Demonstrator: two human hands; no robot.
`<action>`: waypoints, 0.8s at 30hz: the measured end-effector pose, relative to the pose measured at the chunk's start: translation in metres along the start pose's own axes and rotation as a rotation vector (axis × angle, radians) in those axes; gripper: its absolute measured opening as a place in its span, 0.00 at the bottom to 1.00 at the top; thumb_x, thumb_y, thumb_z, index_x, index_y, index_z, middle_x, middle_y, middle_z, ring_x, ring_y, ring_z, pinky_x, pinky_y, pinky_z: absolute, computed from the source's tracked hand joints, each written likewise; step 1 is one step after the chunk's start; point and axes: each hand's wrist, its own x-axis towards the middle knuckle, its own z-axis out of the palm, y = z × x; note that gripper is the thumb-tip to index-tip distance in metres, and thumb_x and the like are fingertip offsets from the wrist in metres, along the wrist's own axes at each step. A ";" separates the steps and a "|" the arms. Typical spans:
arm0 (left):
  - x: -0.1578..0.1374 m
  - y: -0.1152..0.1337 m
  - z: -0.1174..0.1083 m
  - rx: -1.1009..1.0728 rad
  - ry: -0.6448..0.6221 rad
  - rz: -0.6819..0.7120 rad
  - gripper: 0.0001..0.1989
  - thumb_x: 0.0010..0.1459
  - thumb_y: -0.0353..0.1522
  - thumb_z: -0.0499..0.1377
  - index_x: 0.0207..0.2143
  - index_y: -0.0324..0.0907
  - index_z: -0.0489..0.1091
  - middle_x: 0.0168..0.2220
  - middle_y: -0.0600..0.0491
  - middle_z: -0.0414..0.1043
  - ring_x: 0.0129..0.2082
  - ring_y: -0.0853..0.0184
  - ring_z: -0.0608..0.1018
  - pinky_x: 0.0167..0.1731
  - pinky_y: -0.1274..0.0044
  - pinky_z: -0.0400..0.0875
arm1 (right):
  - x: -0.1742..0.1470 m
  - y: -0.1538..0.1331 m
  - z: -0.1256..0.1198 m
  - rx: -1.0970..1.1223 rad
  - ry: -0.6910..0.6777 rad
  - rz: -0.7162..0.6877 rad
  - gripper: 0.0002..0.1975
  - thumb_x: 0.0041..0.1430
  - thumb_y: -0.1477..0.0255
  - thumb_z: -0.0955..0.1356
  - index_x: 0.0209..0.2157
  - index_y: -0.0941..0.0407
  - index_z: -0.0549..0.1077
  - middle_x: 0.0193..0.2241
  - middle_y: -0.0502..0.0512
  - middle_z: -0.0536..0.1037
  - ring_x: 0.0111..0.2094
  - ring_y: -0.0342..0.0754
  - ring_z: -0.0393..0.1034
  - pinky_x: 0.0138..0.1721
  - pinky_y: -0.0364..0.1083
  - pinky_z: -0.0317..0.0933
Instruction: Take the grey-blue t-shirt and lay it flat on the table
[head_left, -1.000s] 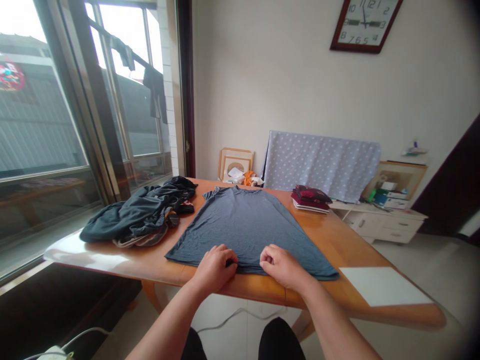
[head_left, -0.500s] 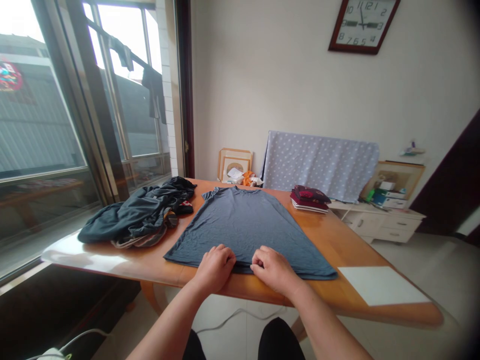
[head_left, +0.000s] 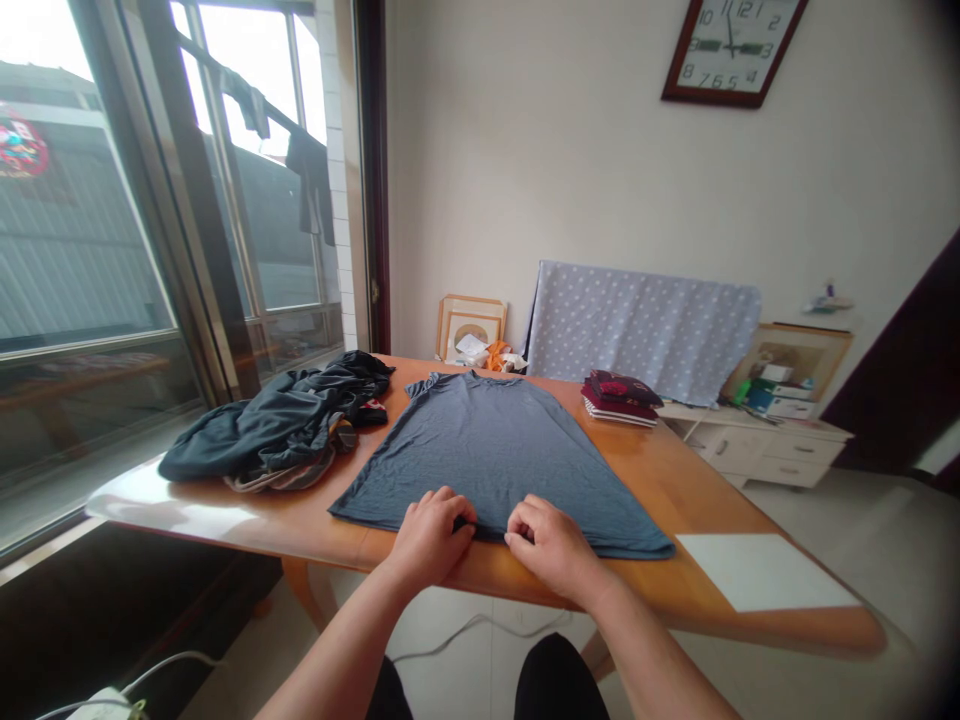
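A dark blue-grey T-shirt (head_left: pixel 495 450) lies spread flat on the wooden table (head_left: pixel 667 470), its collar at the far side and its hem along the near edge. My left hand (head_left: pixel 435 535) is closed at the middle of the hem, fingers curled on the cloth. A short way to its right, my right hand (head_left: pixel 547 540) also pinches the hem, thumb against bent fingers. The fingertips of both hands are partly hidden by the knuckles.
To the left lies a heap of dark crumpled clothes (head_left: pixel 277 420). A folded stack of maroon and striped garments (head_left: pixel 620 397) sits at the back right. Near the right corner is a white sheet (head_left: pixel 765 572). Behind the table hangs a dotted grey-blue cloth (head_left: pixel 645 325).
Both hands stay at the hem with only slight finger shifts, the right a touch further right. The shirt looks the same, and the view has shifted very slightly.
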 end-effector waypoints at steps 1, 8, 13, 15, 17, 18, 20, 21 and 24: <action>0.000 0.000 0.000 -0.004 0.001 -0.001 0.05 0.59 0.34 0.57 0.37 0.50 0.73 0.41 0.54 0.72 0.44 0.61 0.72 0.42 0.72 0.61 | 0.000 0.000 0.000 0.005 -0.002 0.001 0.06 0.56 0.78 0.68 0.28 0.53 0.71 0.30 0.48 0.71 0.32 0.43 0.64 0.35 0.42 0.55; 0.000 -0.001 0.001 -0.035 0.013 0.004 0.10 0.65 0.38 0.54 0.34 0.49 0.74 0.39 0.55 0.73 0.42 0.63 0.73 0.40 0.73 0.60 | 0.004 0.006 0.001 0.017 0.027 0.016 0.06 0.56 0.78 0.68 0.33 0.52 0.73 0.33 0.49 0.73 0.36 0.45 0.66 0.39 0.43 0.58; 0.002 -0.003 0.002 -0.063 0.023 0.000 0.11 0.66 0.39 0.53 0.33 0.49 0.74 0.38 0.55 0.73 0.41 0.64 0.74 0.40 0.74 0.61 | 0.008 0.000 0.002 -0.037 0.016 -0.001 0.05 0.57 0.75 0.71 0.35 0.52 0.73 0.35 0.49 0.74 0.40 0.47 0.67 0.45 0.46 0.58; 0.003 -0.004 0.002 -0.076 0.028 -0.004 0.11 0.66 0.40 0.54 0.33 0.49 0.74 0.38 0.55 0.73 0.41 0.64 0.74 0.40 0.74 0.61 | 0.009 -0.003 0.003 -0.062 0.005 -0.001 0.06 0.56 0.73 0.72 0.35 0.52 0.73 0.36 0.50 0.74 0.40 0.48 0.67 0.45 0.46 0.58; 0.003 -0.004 0.003 -0.089 0.031 -0.004 0.12 0.66 0.40 0.54 0.33 0.49 0.73 0.37 0.55 0.73 0.40 0.65 0.74 0.40 0.75 0.62 | 0.010 -0.005 0.004 -0.093 -0.011 -0.005 0.06 0.56 0.73 0.72 0.35 0.52 0.73 0.36 0.50 0.75 0.41 0.48 0.67 0.45 0.46 0.57; 0.003 -0.005 0.003 -0.096 0.032 -0.003 0.12 0.66 0.40 0.54 0.33 0.49 0.73 0.37 0.55 0.73 0.40 0.65 0.74 0.40 0.75 0.62 | 0.010 -0.006 0.005 -0.112 -0.018 -0.008 0.05 0.56 0.73 0.72 0.35 0.52 0.73 0.35 0.50 0.75 0.41 0.48 0.67 0.45 0.46 0.57; 0.003 -0.006 0.004 -0.109 0.033 -0.004 0.12 0.66 0.40 0.53 0.32 0.48 0.73 0.36 0.55 0.73 0.40 0.65 0.74 0.39 0.75 0.62 | 0.010 -0.007 0.004 -0.147 -0.021 -0.017 0.03 0.58 0.74 0.71 0.33 0.52 0.74 0.34 0.49 0.75 0.40 0.47 0.68 0.44 0.46 0.56; 0.003 -0.007 0.004 -0.116 0.035 -0.007 0.13 0.66 0.39 0.53 0.32 0.47 0.72 0.36 0.54 0.73 0.39 0.65 0.74 0.39 0.75 0.62 | 0.010 -0.007 0.004 -0.160 -0.019 -0.024 0.04 0.59 0.75 0.70 0.33 0.52 0.74 0.34 0.49 0.75 0.40 0.47 0.68 0.44 0.46 0.55; 0.005 -0.009 0.005 -0.145 0.039 -0.020 0.13 0.66 0.38 0.52 0.32 0.46 0.72 0.37 0.54 0.73 0.39 0.65 0.74 0.39 0.76 0.63 | 0.007 -0.008 0.003 -0.179 -0.013 -0.051 0.05 0.62 0.76 0.68 0.33 0.51 0.74 0.33 0.49 0.76 0.39 0.47 0.68 0.43 0.46 0.54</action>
